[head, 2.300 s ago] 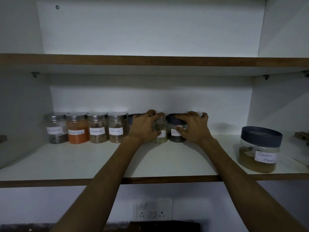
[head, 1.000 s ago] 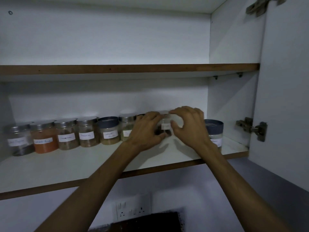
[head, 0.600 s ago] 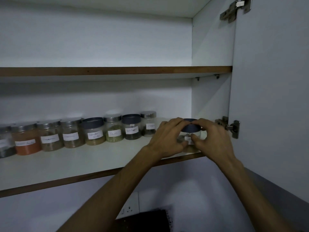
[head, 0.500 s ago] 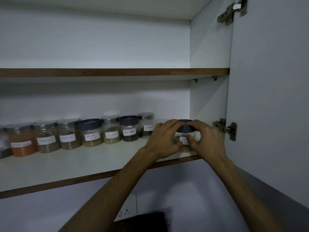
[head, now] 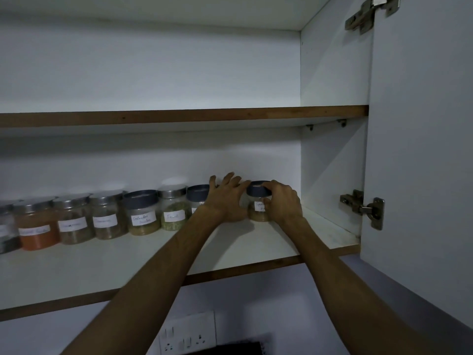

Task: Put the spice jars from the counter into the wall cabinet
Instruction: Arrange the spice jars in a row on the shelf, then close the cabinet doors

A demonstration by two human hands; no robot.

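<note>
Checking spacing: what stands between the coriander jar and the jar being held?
Head view: the fennel jar, then a dark-lidded jar largely hidden by the left hand, stand before the held jar.

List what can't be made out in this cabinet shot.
- Dark-lidded jar, head view: the right hand covers part of its label.
- Next dark-lidded jar: the left hand hides its label and most of its body.
- Leftmost jar: cut off by the left edge.
- Orange jar: writing too blurred to read.
- Top shelf: its surface lies above eye level.
</note>
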